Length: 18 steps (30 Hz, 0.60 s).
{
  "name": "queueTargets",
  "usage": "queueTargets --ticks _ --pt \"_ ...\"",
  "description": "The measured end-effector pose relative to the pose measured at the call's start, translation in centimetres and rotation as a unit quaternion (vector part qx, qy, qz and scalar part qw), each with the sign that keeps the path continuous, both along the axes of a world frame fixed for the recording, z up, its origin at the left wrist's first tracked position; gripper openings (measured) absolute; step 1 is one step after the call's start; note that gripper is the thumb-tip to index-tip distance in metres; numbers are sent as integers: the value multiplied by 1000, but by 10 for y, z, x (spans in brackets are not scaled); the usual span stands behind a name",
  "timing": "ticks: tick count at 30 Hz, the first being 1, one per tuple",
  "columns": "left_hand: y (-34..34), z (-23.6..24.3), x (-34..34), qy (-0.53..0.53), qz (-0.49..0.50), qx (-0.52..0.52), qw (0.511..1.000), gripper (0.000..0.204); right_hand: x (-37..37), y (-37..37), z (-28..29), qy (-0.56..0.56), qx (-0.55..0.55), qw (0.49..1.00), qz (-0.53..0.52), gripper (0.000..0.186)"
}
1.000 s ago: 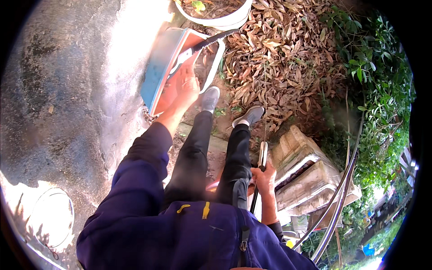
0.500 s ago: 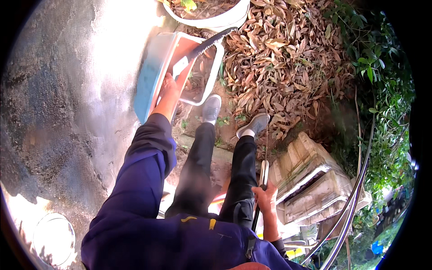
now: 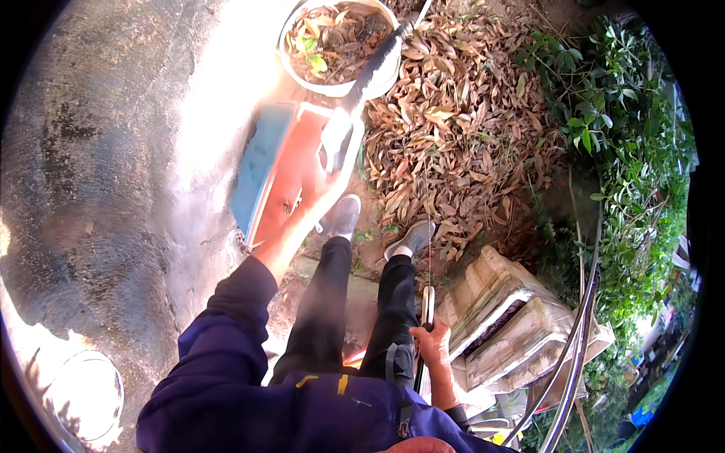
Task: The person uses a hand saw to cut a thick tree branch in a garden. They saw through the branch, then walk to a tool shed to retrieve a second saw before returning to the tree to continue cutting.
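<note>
My left hand, partly smeared by motion, is closed around the pale lower end of a long dark tool. The tool slants up and right across a white bucket's rim; its blurred outline hides its exact kind. Below that hand is a tub, blue outside and orange inside. My right hand hangs beside my right thigh, wrapped around the dark grip of a slim tool with a pale, narrow upper end. A thin straight line rises from that end toward the leaves.
The round white bucket holds soil and leaves. Brown leaf litter covers the ground ahead. Weathered pale boxes stand at my right, beside cables and green shrubs. Concrete lies left; my shoes are in front.
My left hand has moved right and out from inside the tub, carrying the long dark tool, which now reaches over the bucket. My right hand keeps its hold; the view has shifted.
</note>
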<state>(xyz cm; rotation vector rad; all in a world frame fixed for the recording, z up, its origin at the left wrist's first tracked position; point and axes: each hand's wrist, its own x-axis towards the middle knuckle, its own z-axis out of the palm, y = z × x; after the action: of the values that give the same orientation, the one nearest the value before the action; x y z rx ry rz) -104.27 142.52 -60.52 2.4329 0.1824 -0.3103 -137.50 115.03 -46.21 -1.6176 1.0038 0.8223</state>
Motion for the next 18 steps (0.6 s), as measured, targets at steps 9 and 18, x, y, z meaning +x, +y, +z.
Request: queueTargets --ticks 9,18 --pt "-26 13 208 36 81 -136 987 29 36 -9 19 78 25 989 -122 18" --pt "-2 -53 210 -85 -107 156 978 38 29 -14 21 68 31 989 -128 18"
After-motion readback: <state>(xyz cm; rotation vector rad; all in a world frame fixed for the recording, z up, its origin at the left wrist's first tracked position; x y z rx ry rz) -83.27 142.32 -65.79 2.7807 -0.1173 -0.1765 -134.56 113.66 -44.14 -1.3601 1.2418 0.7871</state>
